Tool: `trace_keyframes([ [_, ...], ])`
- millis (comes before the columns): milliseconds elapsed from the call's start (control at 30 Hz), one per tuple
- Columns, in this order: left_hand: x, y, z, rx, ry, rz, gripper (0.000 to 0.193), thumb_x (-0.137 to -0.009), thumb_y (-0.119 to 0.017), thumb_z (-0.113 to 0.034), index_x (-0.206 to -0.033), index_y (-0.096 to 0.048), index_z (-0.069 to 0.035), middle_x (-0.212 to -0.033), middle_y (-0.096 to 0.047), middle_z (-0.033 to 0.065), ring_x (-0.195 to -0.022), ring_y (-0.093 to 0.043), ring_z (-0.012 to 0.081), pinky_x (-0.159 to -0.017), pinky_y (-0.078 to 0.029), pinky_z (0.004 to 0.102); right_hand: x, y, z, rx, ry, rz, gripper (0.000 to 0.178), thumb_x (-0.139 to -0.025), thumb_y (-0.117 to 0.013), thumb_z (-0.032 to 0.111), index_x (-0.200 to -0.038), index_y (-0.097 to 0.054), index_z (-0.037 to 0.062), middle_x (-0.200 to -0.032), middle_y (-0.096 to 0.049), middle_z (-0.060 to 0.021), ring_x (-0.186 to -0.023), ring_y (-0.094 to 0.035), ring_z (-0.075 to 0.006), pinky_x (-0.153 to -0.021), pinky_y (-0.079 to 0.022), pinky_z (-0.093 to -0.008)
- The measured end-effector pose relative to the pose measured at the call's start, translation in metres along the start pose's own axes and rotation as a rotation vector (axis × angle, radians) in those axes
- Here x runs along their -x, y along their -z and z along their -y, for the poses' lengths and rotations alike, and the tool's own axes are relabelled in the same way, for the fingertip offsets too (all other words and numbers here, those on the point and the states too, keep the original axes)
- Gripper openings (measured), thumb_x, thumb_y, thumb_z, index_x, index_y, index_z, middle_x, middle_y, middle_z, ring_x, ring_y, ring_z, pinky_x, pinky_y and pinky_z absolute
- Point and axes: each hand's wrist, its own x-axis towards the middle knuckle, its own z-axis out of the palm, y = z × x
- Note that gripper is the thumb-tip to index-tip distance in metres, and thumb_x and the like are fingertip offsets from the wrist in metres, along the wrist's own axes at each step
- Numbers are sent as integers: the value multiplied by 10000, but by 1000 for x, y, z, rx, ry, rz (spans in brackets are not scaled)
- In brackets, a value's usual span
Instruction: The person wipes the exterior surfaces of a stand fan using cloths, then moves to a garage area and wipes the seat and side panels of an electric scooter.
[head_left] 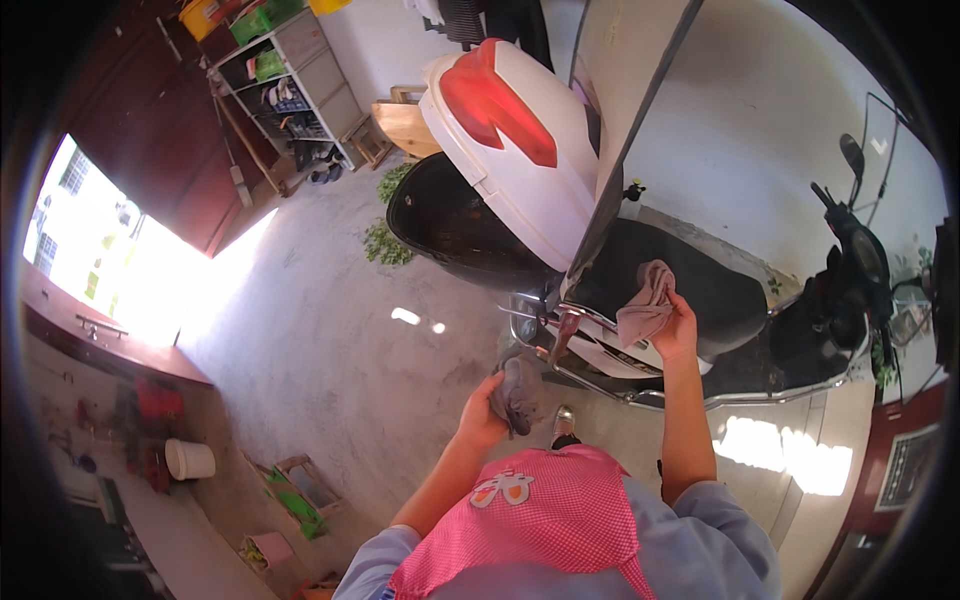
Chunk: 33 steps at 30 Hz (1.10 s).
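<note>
A scooter stands across the right of the view, with a black seat (715,300) and a white-and-red top box (510,130) behind it. My right hand (677,330) is closed on a pinkish-brown cloth (648,305), held just over the near side of the seat. Whether the cloth touches the seat I cannot tell. Lower and to the left, my left hand (485,412) grips a crumpled grey cloth (514,395) above the floor, apart from the scooter. Below the top box, a black open bin-shaped part (460,215) juts out to the left.
A tall panel (640,110) rises beside the top box and seat. Metal rails (740,398) run along the scooter's near side. Shelves (300,85) stand at the back left near an open doorway (100,240). A white bucket (190,459) and a small wooden stool (300,490) are at lower left.
</note>
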Motion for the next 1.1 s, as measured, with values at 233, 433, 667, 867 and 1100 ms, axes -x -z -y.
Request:
trace_keyframes([
  [233,-29,-36,30,42,-71,-136,305,-904,-516,-233,-1133,-574,-40,-1086,-643,110,-987,-610,270,-931,-442,430,-123,66,22,1652,658,-228,652,-813,-619,364,-1338,-415,36,-1370,-420,-177,-1204,-454,-344,-999,-359,-413],
  [433,-21,-30,31,77,-157,-190,311,-907,-506,-235,-1124,-573,-23,-1062,-648,116,-982,-607,274,-919,-449,433,-124,75,-28,2398,842,-117,576,-810,-577,377,-1298,-477,86,-1385,-393,-182,-1300,-324,-358,-1051,-269,-511],
  [667,-30,-22,29,59,-85,-114,324,-905,-496,-222,-1175,-540,-49,-1095,-624,108,-1002,-589,285,-895,-449,448,-100,85,2,2408,802,167,487,-848,-533,341,-1281,-492,122,-1377,-409,-123,-1290,-340,-300,-1051,-272,-511],
  [867,-44,-18,32,-48,-24,-154,322,-904,-499,-263,-1121,-564,-35,-1024,-632,127,-915,-592,295,-845,-466,436,-91,104,15,2420,740,-313,474,-859,-516,304,-1299,-475,133,-1401,-386,-110,-1295,-326,-305,-1047,-254,-491],
  [1100,-53,-24,34,-109,59,-92,343,-901,-500,-275,-1142,-550,-35,-1021,-623,130,-905,-586,297,-840,-465,445,-84,22,-42,2280,748,112,606,-761,-600,297,-1314,-452,98,-1355,-411,-135,-1273,-351,-301,-1022,-302,-464],
])
